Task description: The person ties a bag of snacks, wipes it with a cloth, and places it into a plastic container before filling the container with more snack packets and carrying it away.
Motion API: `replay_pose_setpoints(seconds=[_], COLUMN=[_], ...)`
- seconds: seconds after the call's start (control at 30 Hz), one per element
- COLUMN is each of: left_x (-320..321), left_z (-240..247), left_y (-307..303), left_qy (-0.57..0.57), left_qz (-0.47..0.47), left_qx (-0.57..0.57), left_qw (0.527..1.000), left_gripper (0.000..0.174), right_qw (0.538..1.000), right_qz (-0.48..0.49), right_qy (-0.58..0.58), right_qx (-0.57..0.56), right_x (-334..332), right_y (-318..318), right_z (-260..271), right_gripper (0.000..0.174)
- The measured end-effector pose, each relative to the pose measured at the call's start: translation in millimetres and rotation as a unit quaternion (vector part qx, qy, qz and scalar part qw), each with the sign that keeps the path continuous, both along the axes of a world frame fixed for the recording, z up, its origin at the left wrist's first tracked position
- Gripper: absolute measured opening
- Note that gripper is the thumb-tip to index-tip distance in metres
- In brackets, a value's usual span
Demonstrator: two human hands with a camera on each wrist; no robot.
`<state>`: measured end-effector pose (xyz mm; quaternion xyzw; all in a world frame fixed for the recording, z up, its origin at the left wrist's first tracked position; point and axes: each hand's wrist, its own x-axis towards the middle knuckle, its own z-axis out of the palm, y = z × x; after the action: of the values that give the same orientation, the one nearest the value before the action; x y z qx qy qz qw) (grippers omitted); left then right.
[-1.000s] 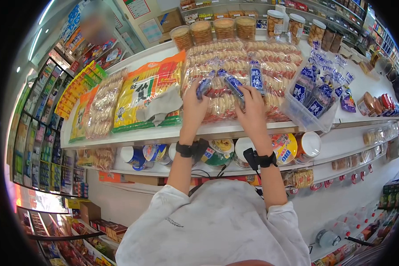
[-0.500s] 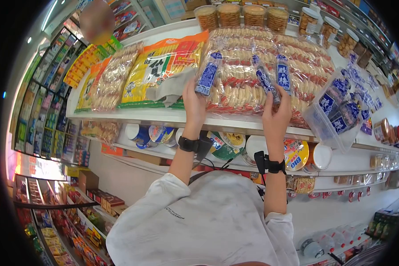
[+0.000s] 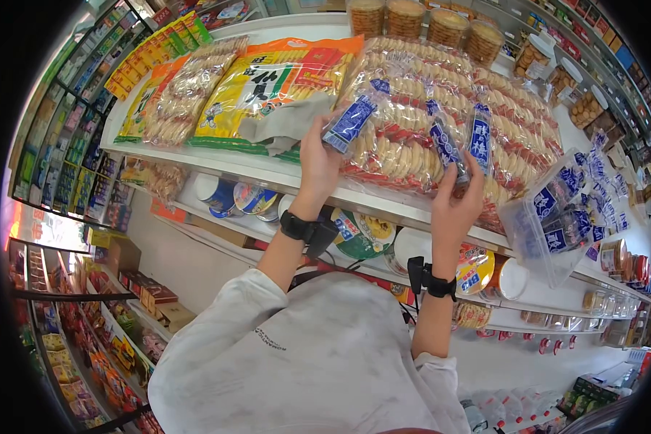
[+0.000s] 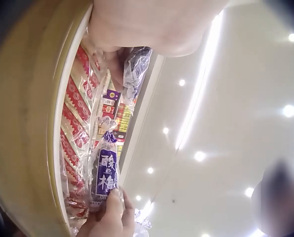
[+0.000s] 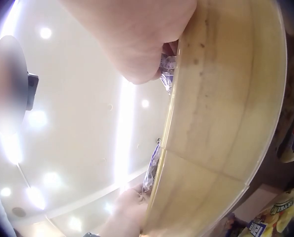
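My left hand [image 3: 320, 163] grips a plum packet [image 3: 352, 121] with a dark blue label by its lower end. The packet leans over the front left of the clear-wrapped biscuit packs [image 3: 405, 108]. My right hand [image 3: 456, 206] holds the bottom end of a second plum packet [image 3: 447, 145], its fingertips beside a third plum packet [image 3: 479, 136] lying label up on the biscuits. In the left wrist view, my right thumb and fingers are at the base of a plum packet [image 4: 105, 173]. The right wrist view mostly hides its own fingers behind the shelf edge.
A clear plastic tub [image 3: 532, 253] of similar blue packets sits tilted on the right. Left of the biscuits lies a yellow snack bag [image 3: 267, 90] with a grey cloth [image 3: 289, 124] on it. Biscuit jars [image 3: 446, 27] line the back. Instant noodle bowls [image 3: 362, 233] stand under the counter edge.
My hands have moved further apart. The packet in my left hand has turned so its label shows, and now leans right. The head view has shifted and tilted.
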<state>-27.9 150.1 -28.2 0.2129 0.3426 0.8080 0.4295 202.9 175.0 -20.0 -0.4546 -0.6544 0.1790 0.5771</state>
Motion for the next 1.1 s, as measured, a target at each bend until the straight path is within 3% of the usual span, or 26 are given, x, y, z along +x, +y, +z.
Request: replay_pose_setpoints(seconds=[0.2,0.33,0.53,0.83,0.93,1.03,1.1], left_x=[0,-1,-5,7,10,8,10], left_z=[2,-2,-11,6,10,9,10], left_y=[-4,0,4,-3,-3,-3,-3], left_qy=[-0.005,-0.046,0.019,0.023,0.045,0.053,0.063], left_qz=[0.006,0.009,0.026,0.017,0.017,0.019,0.021], left_qx=[-0.063,-0.096,-0.039,-0.036,-0.021,-0.024,-0.023], left_qw=[0.998,0.994,0.999,0.999,0.999,0.998,0.997], left_gripper=[0.036,0.039,0.039,0.038,0.038,0.039,0.040], right_qw=[0.986,0.995,0.990,0.996,0.995,0.980,0.994], right_qz=[0.016,0.008,0.012,-0.007,0.005,-0.002,0.003], right_qy=[0.148,0.103,0.138,0.090,0.100,0.196,0.092], right_qx=[-0.070,-0.011,-0.003,0.026,-0.005,0.042,0.058], right_x=[1,12,7,5,6,-2,5], right_y=[-7,1,-3,-2,-5,-4,-6], right_z=[11,-7,-3,-8,-6,-9,-9], right_gripper=[0.030,0.027,0.028,0.029,0.029,0.035,0.037])
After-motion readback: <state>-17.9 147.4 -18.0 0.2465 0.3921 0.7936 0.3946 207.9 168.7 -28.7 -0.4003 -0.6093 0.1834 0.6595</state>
